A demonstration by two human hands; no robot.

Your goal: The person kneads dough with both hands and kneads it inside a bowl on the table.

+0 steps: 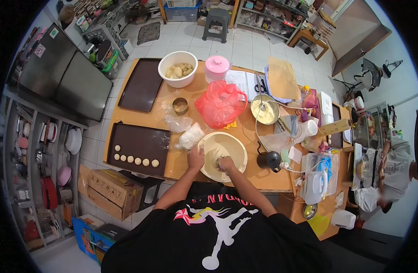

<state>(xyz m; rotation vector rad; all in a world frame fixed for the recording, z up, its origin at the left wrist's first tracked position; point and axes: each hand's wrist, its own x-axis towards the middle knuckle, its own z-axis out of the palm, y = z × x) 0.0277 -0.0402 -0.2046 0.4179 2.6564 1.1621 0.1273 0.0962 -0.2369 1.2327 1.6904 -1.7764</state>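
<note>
A cream-coloured mixing bowl (pixel 241 152) stands at the table's near edge, with pale dough (pixel 214 154) inside. My left hand (pixel 195 158) grips the bowl's left rim. Inside the bowl, my right hand (pixel 226 164) is closed and pressed into the dough; some of its fingers are hidden. Just beyond the left rim lies a plastic bag of white flour (pixel 191 136). To the left, a dark baking tray (pixel 143 141) carries several small round dough balls (pixel 137 161).
A red plastic bag (pixel 221 104) sits beyond the bowl. Farther back are a white tub of dough pieces (pixel 178 59), a pink canister (pixel 217 67) and another dark tray (pixel 141 85). A black jug (pixel 269 161) and a white cord stand to the right. Another person (pixel 390 170) is at far right.
</note>
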